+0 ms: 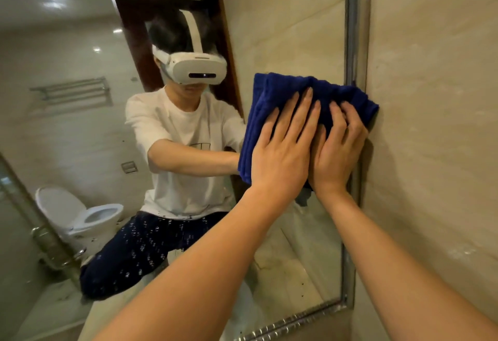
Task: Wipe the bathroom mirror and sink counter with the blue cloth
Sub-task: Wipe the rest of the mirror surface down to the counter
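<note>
1. Folded dark-blue terry cloth [285,106] lies flat against the large wall mirror w/ silver metal frame [310,30], at its right edge, approx mid-height; cloth's right corner overlaps the frame onto the beige marble-look wall tile [431,98].
2. Left hand [283,146]: fingers straight & spread, palm pressing the cloth to the glass.
3. Right hand [338,149]: just beside the left, touching it; fingers bent, fingertips dug into the cloth's right part.
4. Both hands together on the cloth, arms stretched fwd.
5. Water droplets [145,241] speckle the lower glass.
6. Reflection shows white toilet [89,216], chrome towel rack [72,92], dark wood door frame [134,44].
</note>
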`<state>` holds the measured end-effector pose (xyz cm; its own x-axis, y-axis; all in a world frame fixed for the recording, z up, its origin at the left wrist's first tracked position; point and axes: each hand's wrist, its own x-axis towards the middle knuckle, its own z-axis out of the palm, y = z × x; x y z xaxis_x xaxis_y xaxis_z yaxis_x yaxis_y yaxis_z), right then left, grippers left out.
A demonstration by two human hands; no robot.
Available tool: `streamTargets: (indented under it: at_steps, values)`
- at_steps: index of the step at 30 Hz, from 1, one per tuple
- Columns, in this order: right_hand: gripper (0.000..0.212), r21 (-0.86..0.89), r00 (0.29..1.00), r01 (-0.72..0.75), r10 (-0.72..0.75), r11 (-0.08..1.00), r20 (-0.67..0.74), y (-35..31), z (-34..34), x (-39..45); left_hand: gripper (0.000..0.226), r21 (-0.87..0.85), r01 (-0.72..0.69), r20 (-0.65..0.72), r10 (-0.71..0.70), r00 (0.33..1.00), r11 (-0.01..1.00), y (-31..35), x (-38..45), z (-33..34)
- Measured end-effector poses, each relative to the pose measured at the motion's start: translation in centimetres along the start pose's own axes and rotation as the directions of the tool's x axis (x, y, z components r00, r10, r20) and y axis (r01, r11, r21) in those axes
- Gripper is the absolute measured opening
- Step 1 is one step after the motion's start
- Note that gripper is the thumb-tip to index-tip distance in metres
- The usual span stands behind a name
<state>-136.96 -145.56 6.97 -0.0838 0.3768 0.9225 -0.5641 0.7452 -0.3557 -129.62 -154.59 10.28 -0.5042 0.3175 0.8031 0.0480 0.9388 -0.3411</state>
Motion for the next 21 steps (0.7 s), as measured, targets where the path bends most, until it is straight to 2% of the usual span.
streamTargets:
  at_steps: [4,8,12,17,21]
  values:
    - [0.037,0.003,0.989,-0.141,0.141,0.99,-0.031,-2.1,0.3,-1.3,0.061,0.036,-0.072,0.003,0.072,0.997,0.997,-1.4,-0.8,-0.3]
    - [0.037,0.041,0.987,-0.163,0.163,0.986,0.0,-4.7,0.5,-3.0,0.053,0.059,-0.051,-0.063,0.055,0.997,0.997,-3.6,-2.6,-1.0]
    - [0.039,0.113,0.994,-0.08,0.07,0.99,0.087,-8.8,0.2,-4.8,0.051,0.069,0.067,-0.124,-0.058,0.991,0.995,-6.4,-6.3,-1.7]
    - [0.038,0.237,0.97,0.127,-0.171,0.963,0.173,-15.9,0.6,-7.7,0.056,0.159,0.264,-0.176,-0.235,0.956,0.951,-12.2,-13.4,-2.4]
    - [0.04,0.269,0.946,0.213,-0.267,0.939,0.182,-15.9,0.7,-6.6,0.057,0.115,0.33,-0.176,-0.308,0.935,0.937,-12.0,-13.4,-2.9]
